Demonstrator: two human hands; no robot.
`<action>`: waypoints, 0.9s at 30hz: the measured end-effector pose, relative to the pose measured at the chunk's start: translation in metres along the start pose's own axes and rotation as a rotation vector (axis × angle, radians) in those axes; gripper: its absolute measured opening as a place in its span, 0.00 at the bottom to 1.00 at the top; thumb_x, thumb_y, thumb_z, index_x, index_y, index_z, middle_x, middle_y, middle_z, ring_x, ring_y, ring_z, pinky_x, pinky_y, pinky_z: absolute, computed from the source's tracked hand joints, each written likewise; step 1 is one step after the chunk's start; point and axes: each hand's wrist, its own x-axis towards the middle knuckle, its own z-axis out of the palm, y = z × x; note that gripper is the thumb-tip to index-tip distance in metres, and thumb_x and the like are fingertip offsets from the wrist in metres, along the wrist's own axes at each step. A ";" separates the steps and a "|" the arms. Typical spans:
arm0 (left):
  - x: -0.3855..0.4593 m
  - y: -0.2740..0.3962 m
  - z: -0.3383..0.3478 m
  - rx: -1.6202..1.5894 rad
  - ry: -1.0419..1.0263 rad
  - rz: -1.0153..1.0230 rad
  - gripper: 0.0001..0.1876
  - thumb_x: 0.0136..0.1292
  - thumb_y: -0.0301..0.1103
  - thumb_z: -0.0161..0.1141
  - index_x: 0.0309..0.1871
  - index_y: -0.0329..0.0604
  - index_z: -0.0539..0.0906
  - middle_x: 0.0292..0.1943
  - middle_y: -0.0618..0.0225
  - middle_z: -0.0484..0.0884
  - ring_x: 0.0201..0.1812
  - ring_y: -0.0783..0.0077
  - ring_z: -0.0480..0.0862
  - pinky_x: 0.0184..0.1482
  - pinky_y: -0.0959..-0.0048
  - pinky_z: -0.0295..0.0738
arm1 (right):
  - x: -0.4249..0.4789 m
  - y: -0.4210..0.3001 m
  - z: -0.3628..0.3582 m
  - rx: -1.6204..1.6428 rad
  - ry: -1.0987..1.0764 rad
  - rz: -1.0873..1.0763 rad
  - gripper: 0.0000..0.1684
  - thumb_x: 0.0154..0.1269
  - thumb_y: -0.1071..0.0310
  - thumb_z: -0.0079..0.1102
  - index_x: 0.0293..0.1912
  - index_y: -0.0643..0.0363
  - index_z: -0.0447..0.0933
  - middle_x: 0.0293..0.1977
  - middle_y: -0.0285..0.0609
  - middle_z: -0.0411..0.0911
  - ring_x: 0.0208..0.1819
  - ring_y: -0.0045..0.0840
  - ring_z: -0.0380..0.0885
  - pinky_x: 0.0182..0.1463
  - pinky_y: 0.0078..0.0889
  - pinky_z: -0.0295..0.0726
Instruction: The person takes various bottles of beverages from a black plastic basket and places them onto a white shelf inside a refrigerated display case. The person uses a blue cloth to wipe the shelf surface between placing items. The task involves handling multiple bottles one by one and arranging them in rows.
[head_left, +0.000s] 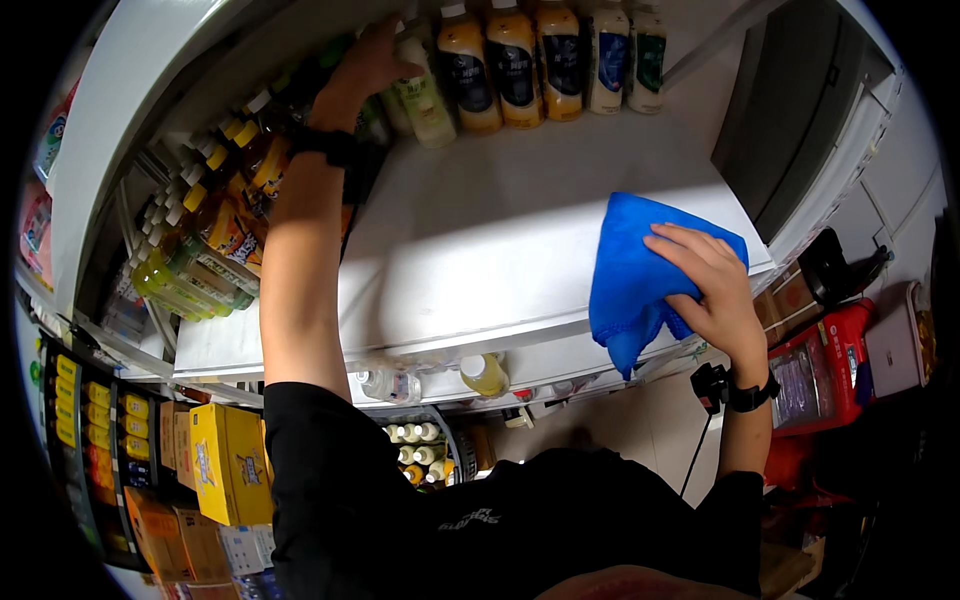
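My left hand (371, 64) reaches to the back of a white shelf (480, 225), with thumb and fingers at a pale green drink bottle (425, 101); its fingertips are in shadow, so its hold is unclear. To the right of that bottle stand orange bottles with dark labels (514, 71) and two whitish bottles, one with a blue label (610, 60), one with a green label (648, 64). Under my right hand (701, 277) a blue cloth (634, 277) lies at the shelf's front right, its corner hanging over the edge.
Rows of bottles with yellow and white caps (217, 225) stand at the shelf's left. A lower shelf holds a bottle with yellowish liquid (484, 373). Below are a basket of bottles (450, 435) and a yellow carton (229, 465). A red package (825, 367) is at right.
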 end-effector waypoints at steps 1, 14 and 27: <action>0.001 0.007 0.000 0.008 -0.008 0.001 0.53 0.56 0.53 0.76 0.79 0.43 0.58 0.73 0.43 0.67 0.74 0.43 0.68 0.73 0.55 0.68 | 0.000 0.002 -0.002 0.039 -0.007 0.022 0.37 0.50 0.68 0.73 0.63 0.47 0.80 0.64 0.48 0.78 0.65 0.46 0.76 0.69 0.46 0.71; -0.102 0.063 -0.054 0.422 0.368 0.195 0.33 0.69 0.44 0.65 0.73 0.41 0.69 0.52 0.50 0.87 0.47 0.51 0.88 0.50 0.57 0.83 | 0.025 -0.028 0.043 -0.004 0.133 -0.229 0.30 0.49 0.73 0.68 0.56 0.57 0.82 0.52 0.52 0.85 0.53 0.46 0.84 0.60 0.41 0.80; -0.549 0.084 -0.098 -0.265 0.089 -0.481 0.14 0.75 0.42 0.61 0.46 0.39 0.87 0.24 0.74 0.81 0.22 0.83 0.76 0.28 0.77 0.72 | 0.002 -0.232 0.180 0.541 -0.188 -0.652 0.28 0.47 0.75 0.65 0.53 0.58 0.85 0.47 0.49 0.86 0.43 0.40 0.86 0.44 0.37 0.82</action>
